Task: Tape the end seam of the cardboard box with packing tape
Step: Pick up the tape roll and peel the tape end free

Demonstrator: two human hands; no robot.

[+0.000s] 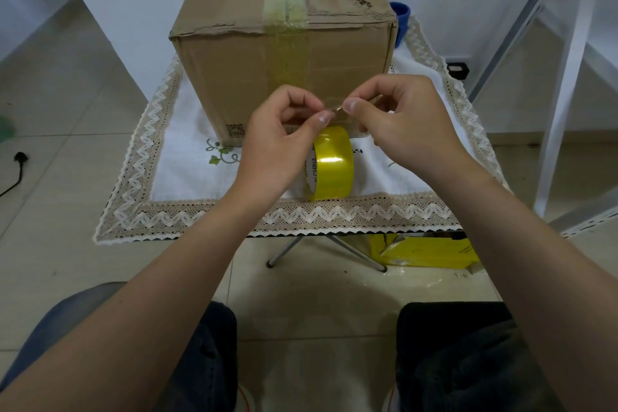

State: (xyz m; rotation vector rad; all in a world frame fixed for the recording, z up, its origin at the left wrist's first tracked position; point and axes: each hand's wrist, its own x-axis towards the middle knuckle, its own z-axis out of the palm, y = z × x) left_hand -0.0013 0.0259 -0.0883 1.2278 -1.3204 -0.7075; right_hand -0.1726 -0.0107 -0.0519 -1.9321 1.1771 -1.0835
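A tall cardboard box [234, 77] stands on a small table, with a strip of clear yellowish tape running down its top seam and over the near face. A yellow tape roll [332, 164] stands on edge in front of the box. My left hand [281, 140] and my right hand [401, 124] meet just above the roll, both pinching a short clear piece of tape [337, 107] between thumbs and forefingers. The strip is nearly transparent, and whether it is still joined to the roll is hard to tell.
A white cloth with a lace zigzag border [301, 217] covers the folding table. A blue cup [401, 20] peeks from behind the box at right. Yellow packaging [431, 254] lies on the floor under the table. A white frame [561, 94] stands at right, a black plug [20, 157] at left.
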